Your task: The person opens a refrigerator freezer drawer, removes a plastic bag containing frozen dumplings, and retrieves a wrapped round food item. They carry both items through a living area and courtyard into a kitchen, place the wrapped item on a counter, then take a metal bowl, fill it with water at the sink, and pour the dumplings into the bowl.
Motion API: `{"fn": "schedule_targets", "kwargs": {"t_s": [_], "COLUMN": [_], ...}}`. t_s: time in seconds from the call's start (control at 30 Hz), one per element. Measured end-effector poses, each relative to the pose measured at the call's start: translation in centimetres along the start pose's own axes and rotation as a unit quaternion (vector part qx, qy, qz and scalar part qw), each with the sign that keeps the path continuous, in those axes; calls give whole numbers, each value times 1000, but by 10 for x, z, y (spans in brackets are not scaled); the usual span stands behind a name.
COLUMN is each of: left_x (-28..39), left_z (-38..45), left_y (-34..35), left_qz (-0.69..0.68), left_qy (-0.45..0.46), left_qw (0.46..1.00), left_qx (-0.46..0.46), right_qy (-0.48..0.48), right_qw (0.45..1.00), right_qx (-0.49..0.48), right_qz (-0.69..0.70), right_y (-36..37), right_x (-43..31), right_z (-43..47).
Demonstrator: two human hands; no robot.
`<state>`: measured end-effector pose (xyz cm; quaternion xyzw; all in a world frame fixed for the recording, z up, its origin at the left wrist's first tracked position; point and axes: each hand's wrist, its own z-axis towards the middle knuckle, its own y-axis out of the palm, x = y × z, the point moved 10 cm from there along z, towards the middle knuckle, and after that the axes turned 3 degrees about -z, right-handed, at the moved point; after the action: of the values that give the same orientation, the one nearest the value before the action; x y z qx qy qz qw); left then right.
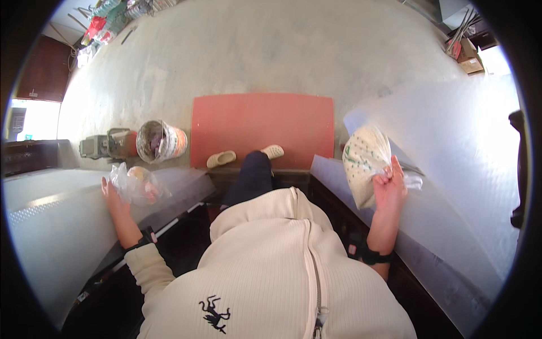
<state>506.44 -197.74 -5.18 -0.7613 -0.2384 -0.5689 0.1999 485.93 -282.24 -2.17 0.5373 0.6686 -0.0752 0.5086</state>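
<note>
My right hand point(388, 186) is closed around the gathered neck of a clear plastic bag of pale grain-like contents point(364, 165), printed with small green marks. The full bag hangs to the left of that hand, over the covered surface at the right. At the left, my left hand point(113, 195) is at a thin, see-through plastic bag point(133, 184) with something yellowish and reddish inside. The fingers of this hand are partly hidden by the bag, so its grip cannot be made out. Clear plastic sheeting point(42, 212) lies below the left hand.
Ahead on the concrete floor lies a red board point(262, 123), with a pale clog point(221, 159) at its near edge. A dirty bucket point(163, 142) stands left of it, beside a grey and red object point(114, 144). More plastic sheeting point(457, 169) covers the right side.
</note>
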Motion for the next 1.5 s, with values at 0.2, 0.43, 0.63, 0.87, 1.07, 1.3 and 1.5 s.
{"fn": "schedule_targets", "kwargs": {"t_s": [0.2, 0.43, 0.63, 0.87, 1.07, 1.3, 1.5], "left_x": [16, 32, -32, -127, -194, -220, -248], "left_z": [30, 93, 212, 276, 340, 256, 135], "left_y": [23, 72, 151, 310, 509, 767, 846], "left_qz": [-13, 31, -19, 86, 230, 376, 307], "left_qy": [106, 182, 121, 4, -30, 99, 44], "left_qw": [993, 960, 957, 988, 968, 825, 757], "left_qx": [44, 208, 264, 130, -92, -411, -575], "right_qy": [-14, -47, 17, 52, 102, 99, 126], "right_qw": [999, 993, 991, 977, 910, 912, 875], "right_qx": [49, 57, 121, 178, 370, 346, 417], "right_qz": [15, -89, -52, -101, -155, -198, -210], "right_y": [-33, -52, -59, -45, -51, -31, -34], "right_x": [-8, -30, -26, -23, -30, -36, -31], "right_z": [19, 86, 103, 97, 81, 82, 66]}}
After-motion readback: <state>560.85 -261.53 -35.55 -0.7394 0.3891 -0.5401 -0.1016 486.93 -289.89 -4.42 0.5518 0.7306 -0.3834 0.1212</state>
